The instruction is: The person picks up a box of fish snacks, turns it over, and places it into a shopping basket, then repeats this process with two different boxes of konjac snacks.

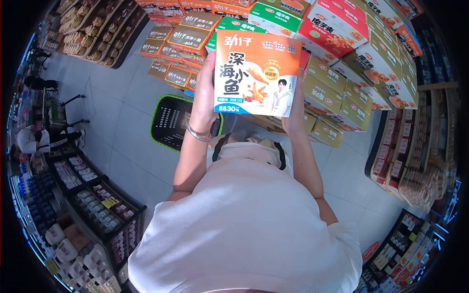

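Note:
An orange and white snack box (259,73) is held up in front of me, its printed face with Chinese lettering turned towards the camera. My left hand (204,93) grips its left side, and a silver bangle circles that wrist. On the opposite side my right hand (294,105) holds the box's edge; most of its fingers are hidden behind it. Just beyond the box rises a stacked display of snack cartons: orange ones (188,36) to the left, a red one (334,24) and olive ones (322,93) to the right.
A black shopping basket with a green rim (155,122) stands on the tiled floor (127,117) at my left. Farther left are a shopping cart (57,112) and a person in a white top (31,141). Shelves of packaged goods (93,195) line both sides.

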Available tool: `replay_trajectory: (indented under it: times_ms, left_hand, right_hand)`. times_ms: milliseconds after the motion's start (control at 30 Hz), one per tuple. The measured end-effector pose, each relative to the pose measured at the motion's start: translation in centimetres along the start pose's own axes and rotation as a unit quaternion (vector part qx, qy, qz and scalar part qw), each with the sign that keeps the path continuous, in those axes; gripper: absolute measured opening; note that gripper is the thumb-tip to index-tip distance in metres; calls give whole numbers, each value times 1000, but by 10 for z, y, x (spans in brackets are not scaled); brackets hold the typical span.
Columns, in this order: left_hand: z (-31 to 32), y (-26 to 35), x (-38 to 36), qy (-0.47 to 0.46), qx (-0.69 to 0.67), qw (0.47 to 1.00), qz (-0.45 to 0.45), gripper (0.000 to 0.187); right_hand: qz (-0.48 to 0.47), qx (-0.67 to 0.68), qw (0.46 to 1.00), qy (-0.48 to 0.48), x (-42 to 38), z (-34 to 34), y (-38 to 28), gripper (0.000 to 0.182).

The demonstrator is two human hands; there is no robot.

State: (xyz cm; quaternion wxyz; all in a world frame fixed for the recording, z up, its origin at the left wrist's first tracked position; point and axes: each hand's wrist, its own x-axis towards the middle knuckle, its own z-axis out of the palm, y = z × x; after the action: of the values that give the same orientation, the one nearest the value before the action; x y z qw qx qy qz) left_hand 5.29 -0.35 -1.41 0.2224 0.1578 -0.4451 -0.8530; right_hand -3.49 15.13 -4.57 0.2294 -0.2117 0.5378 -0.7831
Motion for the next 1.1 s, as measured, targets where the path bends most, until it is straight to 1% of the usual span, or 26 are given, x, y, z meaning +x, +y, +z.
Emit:
replay_trajectory:
  times_ms: [133, 200, 233, 267, 300, 333, 367, 400, 433, 467, 500, 567, 600, 633, 667, 733, 767, 800, 833, 867, 900, 933, 967, 1000, 1033, 1100]
  left_hand:
    - [6, 6, -7, 37, -52, 998, 5, 43]
    - [1, 11, -15, 19, -77, 997, -6, 45]
    - [0, 17, -20, 7, -32, 999, 10, 48]
    - [-15, 19, -22, -27, -41, 999, 5, 45]
    - [-25, 21, -26, -30, -46, 998, 10, 44]
    - [-34, 22, -29, -33, -53, 998, 16, 44]
    - [-45, 24, -34, -11, -29, 1000, -1, 45]
    - [-43, 29, -38, 19, 8, 1000, 16, 50]
    - [-53, 25, -41, 27, -22, 999, 6, 54]
    - [-67, 20, -46, 36, -53, 998, -3, 57]
    - [-81, 17, -54, 43, -68, 996, -45, 64]
    - [-103, 7, -76, 67, -34, 996, -39, 70]
    - [-117, 0, -88, 76, -27, 996, -32, 72]
    - [-135, -6, -100, 13, -9, 999, -39, 73]
    - [-148, -15, -117, 29, -3, 999, -36, 68]
    - [-162, -20, -137, 30, 32, 997, -56, 62]
    - [-166, -20, -147, 80, -1, 992, -103, 59]
    - [-169, -22, -155, 92, -7, 991, -97, 59]
    - [-173, -25, -161, 107, 27, 986, -126, 57]
    - [-176, -28, -167, 120, 59, 979, -154, 55]
    - [-183, -35, -174, 148, 42, 975, -162, 53]
    - [-192, -44, -183, 159, 34, 975, -153, 53]
    - [-201, -54, -197, 187, 13, 970, -153, 54]
    - [-208, -59, -205, 213, -6, 965, -150, 54]
    - [-209, -59, -208, 234, -32, 964, -120, 56]
    - [-222, -67, -217, 266, -49, 955, -123, 58]
  right_hand:
    - [11, -20, 1000, -18, 0, 3, 0, 68]
    - [24, -27, 999, -24, -4, 9, -7, 69]
    - [29, -22, 998, -48, -5, 17, -18, 69]
    - [37, -16, 997, -72, -6, 26, -25, 68]
    - [-36, -20, 996, -79, -8, 35, -25, 64]
    - [-31, -20, 996, -85, -9, 41, -27, 64]
    - [-41, -62, 991, -111, -10, 46, -31, 62]
    - [-51, -103, 984, -138, -11, 51, -31, 60]
    - [-51, -82, 981, -169, -8, 53, -25, 59]
    - [-41, -78, 980, -177, -9, 54, -13, 56]
    - [-30, -75, 977, -196, -10, 58, -8, 56]
    - [-27, -67, 967, -243, -10, 62, 8, 57]
    - [-9, -76, 961, -266, -13, 65, 13, 58]
    - [-14, -97, 954, -283, -17, 69, 19, 59]
    - [-19, -117, 947, -299, -20, 74, 24, 59]
    - [40, -128, 931, -339, -25, 81, 42, 65]
    - [94, -90, 926, -353, -27, 87, 50, 68]
    - [150, -52, 917, -366, -29, 93, 60, 70]
    - [158, -89, 906, -381, -29, 96, 78, 77]
    - [163, -92, 899, -395, -31, 98, 91, 77]
    - [155, -141, 886, -413, -34, 105, 97, 80]
    - [143, -188, 871, -430, -35, 112, 103, 82]
    - [184, -213, 845, -455, -38, 120, 105, 85]
    - [194, -209, 834, -473, -41, 127, 117, 83]
    - [194, -202, 831, -480, -43, 136, 128, 83]
    - [196, -193, 822, -499, -44, 147, 155, 82]
